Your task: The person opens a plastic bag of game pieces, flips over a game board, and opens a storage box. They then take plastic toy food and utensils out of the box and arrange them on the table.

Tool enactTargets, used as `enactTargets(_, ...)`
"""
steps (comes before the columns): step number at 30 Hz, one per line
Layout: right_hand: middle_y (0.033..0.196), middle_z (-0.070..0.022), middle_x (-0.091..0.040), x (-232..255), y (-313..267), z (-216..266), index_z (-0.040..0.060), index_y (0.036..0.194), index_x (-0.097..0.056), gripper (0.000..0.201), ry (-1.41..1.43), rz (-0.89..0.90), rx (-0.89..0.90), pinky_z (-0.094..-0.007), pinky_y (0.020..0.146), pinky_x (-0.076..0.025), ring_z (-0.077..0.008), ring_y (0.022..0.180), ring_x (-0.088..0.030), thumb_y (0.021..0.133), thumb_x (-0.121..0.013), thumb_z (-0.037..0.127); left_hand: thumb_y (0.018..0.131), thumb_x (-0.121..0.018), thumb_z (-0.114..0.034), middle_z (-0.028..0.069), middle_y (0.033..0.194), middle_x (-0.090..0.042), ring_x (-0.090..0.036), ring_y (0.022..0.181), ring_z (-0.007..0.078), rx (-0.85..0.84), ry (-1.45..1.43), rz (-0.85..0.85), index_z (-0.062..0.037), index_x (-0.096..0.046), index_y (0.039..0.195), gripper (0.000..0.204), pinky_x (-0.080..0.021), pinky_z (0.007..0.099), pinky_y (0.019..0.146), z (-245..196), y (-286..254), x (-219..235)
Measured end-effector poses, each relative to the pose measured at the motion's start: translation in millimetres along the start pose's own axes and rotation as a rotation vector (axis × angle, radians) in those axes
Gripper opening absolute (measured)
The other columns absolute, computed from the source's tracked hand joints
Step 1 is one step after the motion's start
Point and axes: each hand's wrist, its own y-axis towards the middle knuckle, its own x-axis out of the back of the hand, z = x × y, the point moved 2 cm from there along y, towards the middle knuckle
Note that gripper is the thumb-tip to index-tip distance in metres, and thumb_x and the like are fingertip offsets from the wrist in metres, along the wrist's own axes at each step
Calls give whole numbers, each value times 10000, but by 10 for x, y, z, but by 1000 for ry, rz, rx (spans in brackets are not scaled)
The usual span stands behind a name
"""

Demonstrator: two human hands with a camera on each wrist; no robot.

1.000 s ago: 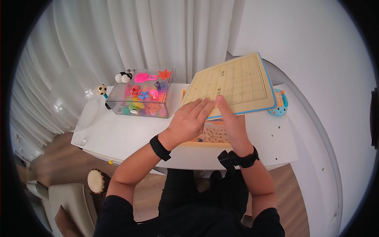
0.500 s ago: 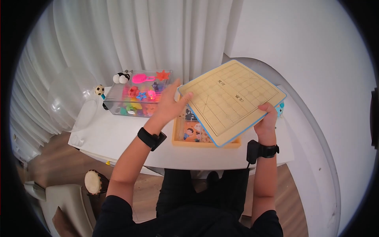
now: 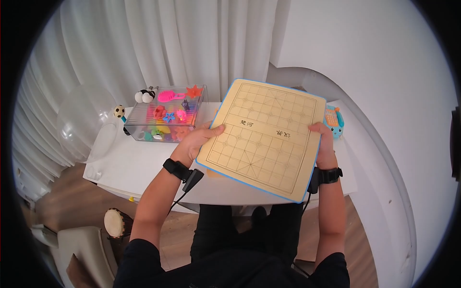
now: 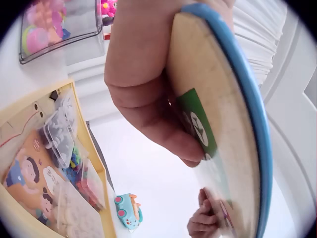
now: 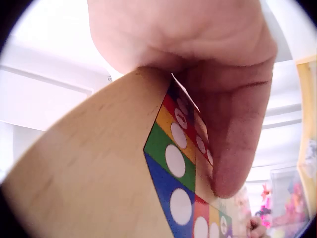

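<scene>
A Chinese chess board [image 3: 261, 139] with a blue edge is held tilted above the table, its printed grid facing up. My left hand [image 3: 194, 141] grips its left edge, thumb on top and fingers curled beneath. On the opposite edge, my right hand [image 3: 326, 149] pinches it the same way. Coloured squares with white circles [image 5: 175, 160] cover part of the underside in the right wrist view. Below the board stands a shallow wooden box [image 4: 93, 148], mostly hidden in the head view. It holds clear plastic cases [image 4: 59, 139] and an orange picture with cartoon children [image 4: 29, 173].
A clear case [image 3: 168, 129] of colourful toys stands at the left of the white table [image 3: 125, 163], with a pink brush [image 3: 168, 96] and other toys on its lid. A blue toy phone [image 3: 334, 122] sits at the right. A transparent balloon [image 3: 86, 122] is beyond the left end.
The board has turned and come nearer the body, over the box. My right hand shifted to its right edge; my left hand left the board, then took hold of the left edge.
</scene>
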Motion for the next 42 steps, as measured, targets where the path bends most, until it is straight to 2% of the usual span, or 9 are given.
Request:
enactTargets(4, 1150, -165, -590, 25, 43, -51, -82, 1216, -496, 468, -112, -159, 13, -349, 814, -511, -249, 984, -613, 876, -507, 240, 941, -569, -164, 172, 1177, -610, -653, 1001, 252, -138, 39, -126, 47, -481, 1260, 393, -568, 350, 817, 7, -56, -112)
enactTargets(7, 1059, -121, -617, 112, -6, -173, -68, 1162, -531, 462, -462, -253, 27, -314, 703, -520, -187, 894, -623, 905, -520, 315, 948, -553, -150, 184, 1167, -610, -655, 996, 253, -132, 48, -182, 59, -485, 1243, 368, -570, 362, 807, 43, 24, -15)
enactTargets(12, 739, -46, -603, 126, -148, -301, -44, 1009, -571, 444, -755, -204, -147, -232, 394, -395, -86, 533, -537, 920, -527, 389, 957, -521, -122, 193, 1168, -606, -643, 1022, 269, -162, -6, -272, 70, -480, 1245, 348, -562, 382, 825, 124, 160, 87)
enactTargets(18, 628, -18, -538, 434, -98, -634, -17, 889, -571, 399, -942, -290, -113, -240, 344, -334, -82, 441, -465, 917, -533, 379, 958, -508, -104, 196, 1162, -605, -639, 1019, 289, -127, 55, -400, 72, -479, 1245, 338, -562, 394, 823, 338, 268, 213)
enactTargets(25, 629, -17, -531, 719, -64, -837, 1, 868, -589, 372, -1073, -301, -218, -237, 387, -345, -78, 468, -462, 935, -547, 364, 964, -499, -111, 195, 1179, -599, -635, 1027, 290, -4, 60, -343, 71, -483, 1241, 332, -548, 403, 843, 579, 418, 490)
enactTargets(27, 738, -107, -602, 864, -26, -936, -63, 889, -600, 415, -1161, -333, -109, -317, 572, -469, -178, 650, -577, 878, -594, 352, 965, -498, -113, 191, 1182, -600, -634, 1031, 288, -9, 67, -319, 74, -483, 1240, 333, -542, 399, 854, 614, 425, 521)
enactTargets(30, 822, -156, -639, 899, -42, -977, -63, 907, -620, 407, -1252, -346, -114, -355, 723, -487, -234, 787, -611, 858, -617, 341, 967, -499, -121, 184, 1175, -606, -633, 1031, 283, 11, 84, -317, 73, -486, 1239, 334, -531, 390, 871, 639, 399, 516)
enactTargets(35, 867, -193, -661, 896, -37, -1027, -48, 916, -634, 409, -1313, -372, -63, -374, 741, -494, -289, 825, -642, 843, -623, 354, 953, -553, -184, 187, 1145, -620, -639, 999, 268, 30, 203, -367, 92, -497, 1220, 388, -523, 369, 843, 609, 286, 490)
enactTargets(42, 861, -205, -667, 889, -42, -1019, -40, 916, -626, 410, -1416, -410, 23, -404, 739, -498, -343, 829, -646, 838, -620, 362, 797, -727, -417, 179, 1002, -657, -655, 907, 227, 134, 970, -516, 99, -520, 1157, 663, -525, 336, 718, 600, 291, 679)
